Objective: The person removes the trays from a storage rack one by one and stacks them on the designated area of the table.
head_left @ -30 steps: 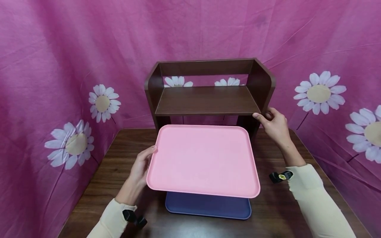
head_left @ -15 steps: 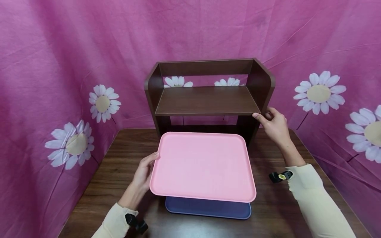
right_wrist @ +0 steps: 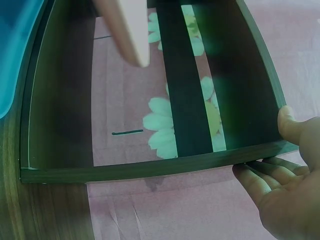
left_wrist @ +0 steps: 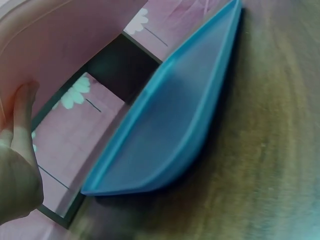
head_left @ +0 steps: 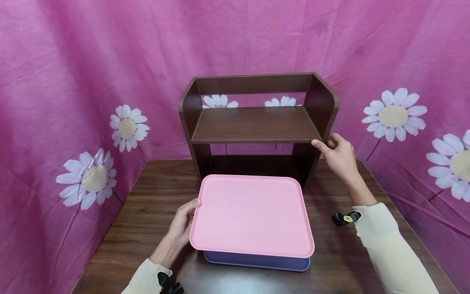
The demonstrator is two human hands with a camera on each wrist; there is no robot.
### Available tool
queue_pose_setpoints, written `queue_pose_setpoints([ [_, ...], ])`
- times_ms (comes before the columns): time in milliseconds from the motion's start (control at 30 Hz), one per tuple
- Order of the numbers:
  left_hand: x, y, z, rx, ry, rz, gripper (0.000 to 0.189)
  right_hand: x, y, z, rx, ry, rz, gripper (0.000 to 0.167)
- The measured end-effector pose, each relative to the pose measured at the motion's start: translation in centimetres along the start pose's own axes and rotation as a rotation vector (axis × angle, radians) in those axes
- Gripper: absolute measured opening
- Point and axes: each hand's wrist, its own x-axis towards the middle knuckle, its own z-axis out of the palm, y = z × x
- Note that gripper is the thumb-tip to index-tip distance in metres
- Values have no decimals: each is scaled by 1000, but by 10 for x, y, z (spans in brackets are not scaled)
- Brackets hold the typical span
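Observation:
My left hand [head_left: 180, 223] holds a pink rectangular tray [head_left: 253, 216] by its left rim, thumb on top and fingers underneath. The tray hangs tilted above a blue tray [head_left: 257, 261] and covers most of it in the head view. From the left wrist, the blue tray [left_wrist: 165, 125] shows lying flat on the table, with the pink tray [left_wrist: 60, 50] raised over it. My right hand [head_left: 339, 158] grips the right side panel of a dark brown two-tier shelf [head_left: 257, 124]. Its thumb lies at the front edge, and the fingers are on the panel's outer face [right_wrist: 285, 175].
Behind the trays, the shelf stands at the back of a brown wood-grain table [head_left: 136, 204]. A pink curtain [head_left: 249, 36] with large white daisies hangs around the back and both sides. Each wrist wears a small black camera [head_left: 341, 219].
My left hand has lowered the pink tray toward me, so more of the shelf's lower tier shows and less of the blue tray. The right hand stays on the shelf.

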Motion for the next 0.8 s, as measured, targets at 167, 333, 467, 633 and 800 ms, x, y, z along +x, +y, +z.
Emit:
queue_pose_setpoints([
  [167, 0, -9, -6, -15, -11, -24, 45, 1, 0, 0, 13, -12, 4, 60],
  [333, 0, -18, -10, -18, 16, -44, 43, 1, 1, 0, 13, -13, 13, 62],
  [467, -1, -25, -11, -10, 42, -58, 43, 1, 1, 0, 12, -16, 24, 62],
  [633, -2, -32, -13, -11, 74, -77, 43, 1, 1, 0, 8, -13, 23, 61],
  [800, -1, -38, -13, 22, 163, -72, 38, 0, 1, 0, 3, -10, 14, 59],
])
